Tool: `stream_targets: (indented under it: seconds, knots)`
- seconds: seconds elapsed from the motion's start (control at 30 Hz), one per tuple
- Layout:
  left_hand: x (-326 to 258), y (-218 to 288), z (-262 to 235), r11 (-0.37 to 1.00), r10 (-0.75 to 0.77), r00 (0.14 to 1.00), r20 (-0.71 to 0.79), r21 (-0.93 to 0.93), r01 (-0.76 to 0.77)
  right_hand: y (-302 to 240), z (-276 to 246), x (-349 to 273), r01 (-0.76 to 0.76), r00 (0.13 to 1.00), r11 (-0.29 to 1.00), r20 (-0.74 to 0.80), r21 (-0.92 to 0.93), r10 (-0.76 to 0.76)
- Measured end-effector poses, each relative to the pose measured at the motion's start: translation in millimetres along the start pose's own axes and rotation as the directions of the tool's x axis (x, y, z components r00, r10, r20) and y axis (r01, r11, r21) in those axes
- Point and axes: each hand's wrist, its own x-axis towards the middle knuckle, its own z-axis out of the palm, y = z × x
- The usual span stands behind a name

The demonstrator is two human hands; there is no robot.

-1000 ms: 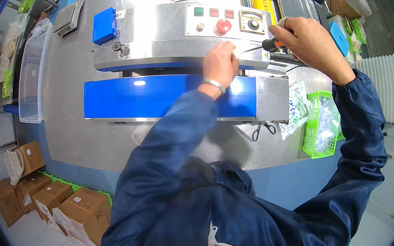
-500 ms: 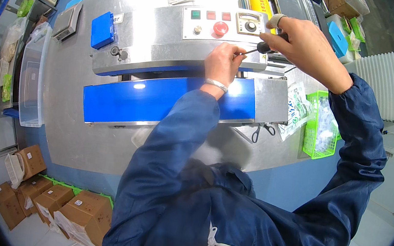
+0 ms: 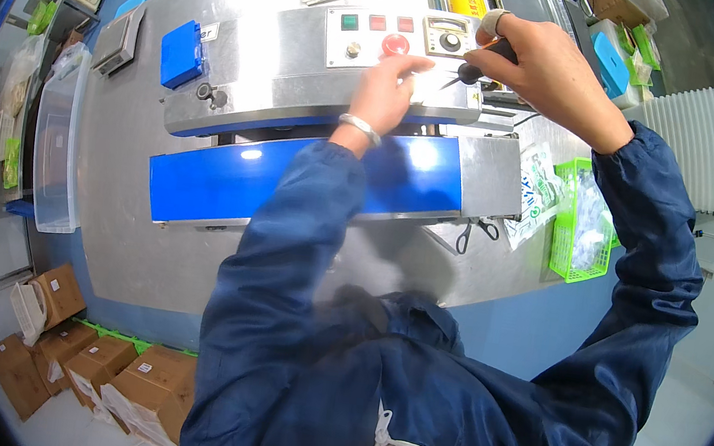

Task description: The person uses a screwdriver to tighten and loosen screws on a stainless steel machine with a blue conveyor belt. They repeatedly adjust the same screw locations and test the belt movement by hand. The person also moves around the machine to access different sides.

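My right hand [image 3: 547, 68] grips the black handle of a screwdriver [image 3: 471, 74] above the right end of a steel machine [image 3: 303, 83]. The screwdriver's thin shaft points down and left toward the machine's top. My left hand [image 3: 383, 94], slightly blurred, is over the machine just below a red mushroom button [image 3: 395, 45]. Its forefinger reaches out to the right, and nothing shows in this hand. A round black dial [image 3: 450, 43] sits on the control panel near my right hand. In front of the machine lies a long blue plate [image 3: 229, 179], partly behind my left sleeve.
Scissors [image 3: 464, 238] and a printed plastic bag [image 3: 538, 187] lie right of the plate, near a green basket [image 3: 579, 268]. A blue box [image 3: 183, 57] sits on the machine's left. Further left are a scale [image 3: 116, 42] and a clear bin [image 3: 58, 151]. Cardboard boxes [image 3: 159, 381] stand lower left.
My left hand has moved away from the screwdriver's tip, up and left toward the red button, and its forefinger has stretched out. My right hand has shifted slightly up and left with the screwdriver.
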Motion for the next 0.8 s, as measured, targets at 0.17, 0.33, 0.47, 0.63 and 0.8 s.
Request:
stream_targets:
  seconds: [0.17, 0.33, 0.47, 0.63, 0.8]
  knots:
    - [-1, 37, -5, 0.977, 0.191, 0.976, 0.107, -0.119, -0.178, -10, 4, -1, -0.146, 0.989, 0.989, -0.014, -0.027, 0.145]
    - [1, 57, 2, 0.979, 0.181, 0.981, 0.066, -0.109, -0.173, -6, 4, 0, -0.156, 0.987, 0.982, -0.051, -0.105, 0.152]
    - [6, 51, -7, 0.992, 0.094, 0.975, 0.201, -0.104, -0.074, 2, 1, -7, 0.182, 0.972, 0.98, -0.134, -0.085, -0.192]
    - [6, 51, -11, 0.959, 0.15, 0.965, 0.216, -0.267, -0.089, -3, -6, -3, 0.251, 0.965, 0.961, -0.041, -0.118, -0.258]
    - [0, 59, -1, 0.97, 0.164, 0.979, 0.118, -0.202, -0.138, -21, -4, 1, 0.008, 0.999, 0.98, 0.043, -0.199, 0.001]
